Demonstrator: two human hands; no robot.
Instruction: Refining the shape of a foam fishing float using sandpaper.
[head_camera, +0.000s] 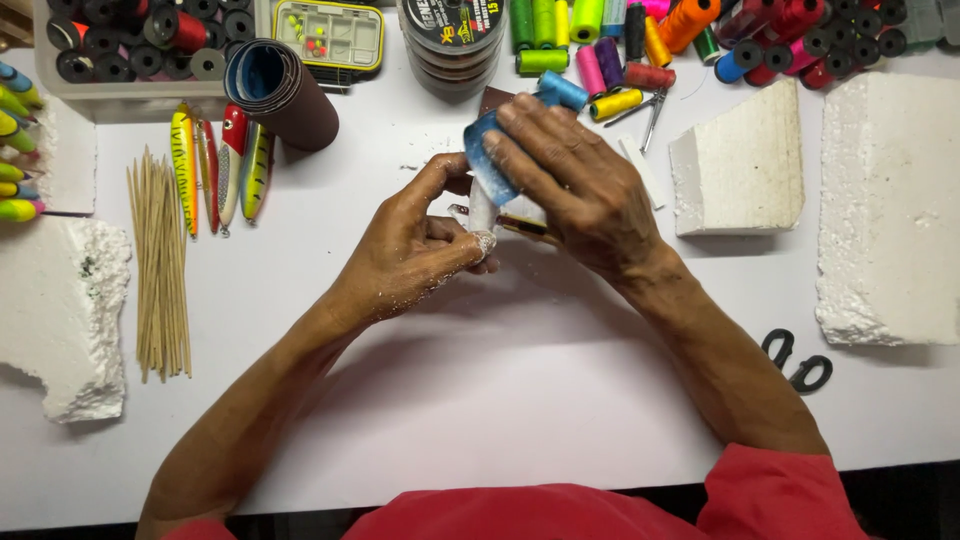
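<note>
White counter (480, 400) carried foam blocks (740, 165). Left hand (415, 250) pinched a small white foam piece (483, 215); right hand (575, 185) pressed blue sandpaper (490, 160) around it. Shaping looked partway done; foam dust lay on the fingers.

Skewers (160, 262) lie left of lures (222, 165).

blue sandpaper (490, 160), white foam piece (482, 212)

Both forearms reach inward; the left hand (415, 250) curls with pinching fingers (dusted white), and the right hand (575, 185) arches over it, fingers bent.
</note>
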